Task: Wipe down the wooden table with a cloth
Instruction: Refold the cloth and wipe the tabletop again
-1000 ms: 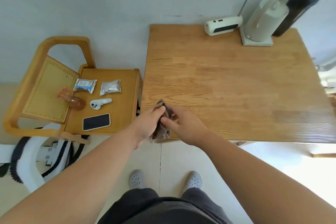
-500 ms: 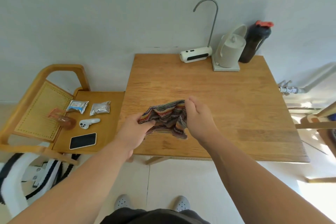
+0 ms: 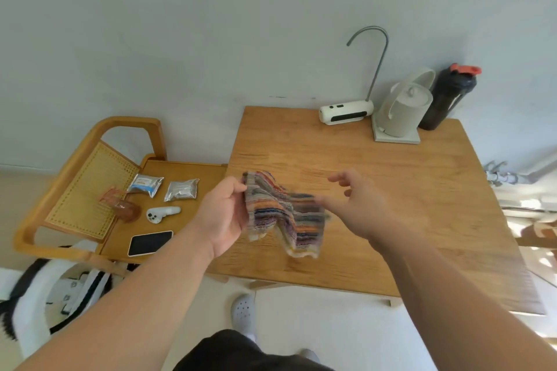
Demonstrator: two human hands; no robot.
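Above the near-left part of the wooden table (image 3: 407, 190), a striped cloth (image 3: 283, 214) hangs in the air, partly unfolded and blurred; the left hand (image 3: 224, 214) grasps its upper-left corner between thumb and fingers; the right hand (image 3: 358, 205) sits at the cloth's 3 o'clock edge with fingers spread and loose, released, though blur hides whether a fingertip touches the fabric; at the table's 12 to 1 o'clock edge, against the wall, stand a white dispenser (image 3: 345, 113), a grey kettle (image 3: 404, 110) and a dark bottle (image 3: 449, 96), close together; at 9 o'clock of the table, a chair (image 3: 90, 166) seat carries two foil packets (image 3: 164, 187), a white controller (image 3: 162, 214) and a phone (image 3: 149, 242)
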